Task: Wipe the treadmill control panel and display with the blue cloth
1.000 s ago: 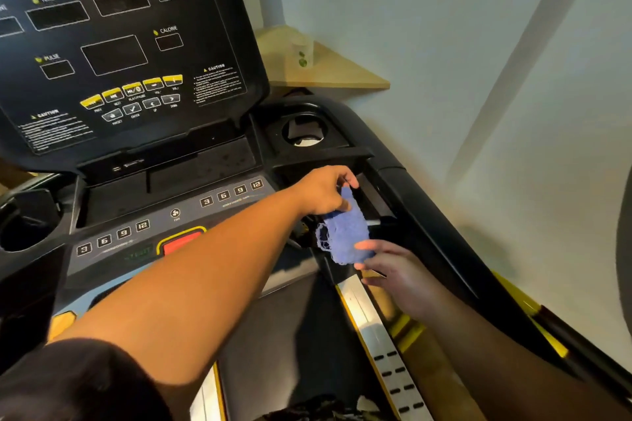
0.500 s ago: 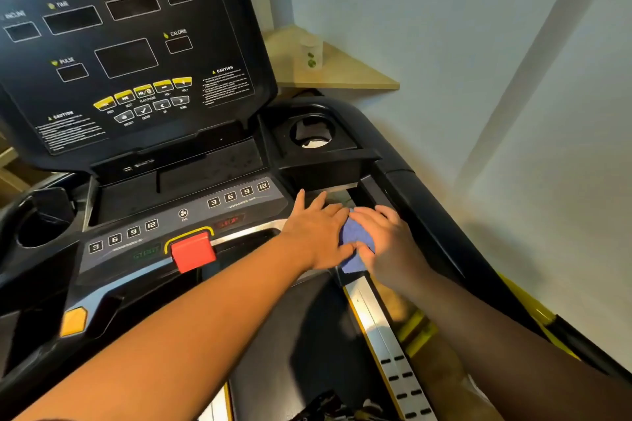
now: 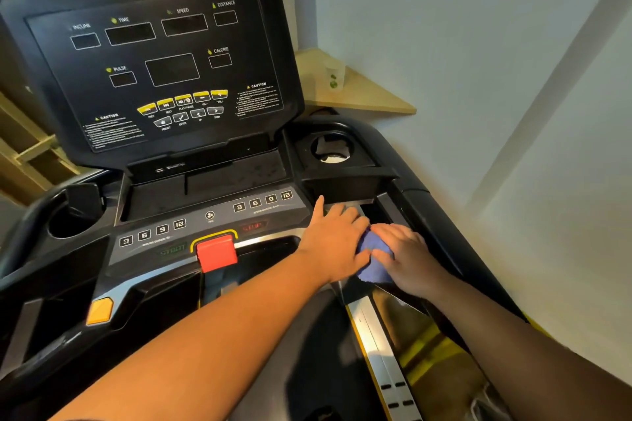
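The blue cloth (image 3: 371, 258) is bunched at the right end of the treadmill's lower control panel (image 3: 205, 225), mostly hidden between my two hands. My left hand (image 3: 333, 237) lies flat on its left side, fingers spread over it. My right hand (image 3: 407, 256) covers its right side, fingers curled onto the cloth. Above them, tilted back, stands the black display (image 3: 160, 65) with dark readout windows and yellow buttons. Neither hand touches the display.
A red stop key (image 3: 217, 253) sticks out at the panel's middle. Cup holders sit at the right (image 3: 331, 149) and at the left (image 3: 68, 215). A wooden corner shelf (image 3: 369, 96) carries a small cup (image 3: 334, 75). The wall runs close along the right.
My left hand lowered the hanging cloth onto the panel's right end, and my right hand came up onto it. Since half a second ago both hands stay pressed on it; the view rose.
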